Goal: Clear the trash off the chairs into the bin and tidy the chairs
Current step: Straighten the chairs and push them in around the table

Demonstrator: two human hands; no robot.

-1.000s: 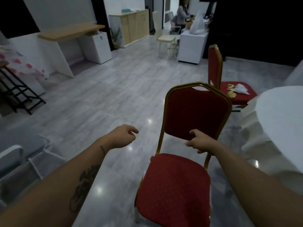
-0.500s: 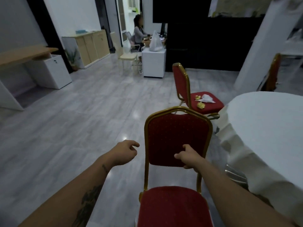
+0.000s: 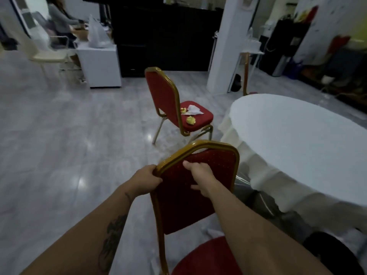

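Note:
A red chair with a gold frame, the near chair [image 3: 216, 167], stands right in front of me with its seat at the bottom edge. My left hand [image 3: 146, 180] grips the left corner of its gold backrest frame. My right hand [image 3: 199, 178] presses on the red backrest pad, thumb up and fingers curled on it. Farther off stands a second red chair [image 3: 162, 92] turned sideways. On its seat lie a crumpled white paper [image 3: 193, 110] and yellow scraps [image 3: 190, 120].
A round table with a white cloth [image 3: 297, 147] fills the right side, close to both chairs. A white pillar [image 3: 224, 44] and a white cabinet [image 3: 99, 64] stand behind. A person sits at a desk far left. Grey floor lies open to the left.
My left hand went from hanging free to gripping the near chair's frame. My right hand slid higher on the backrest. The view swung right, and the table and far chair came closer.

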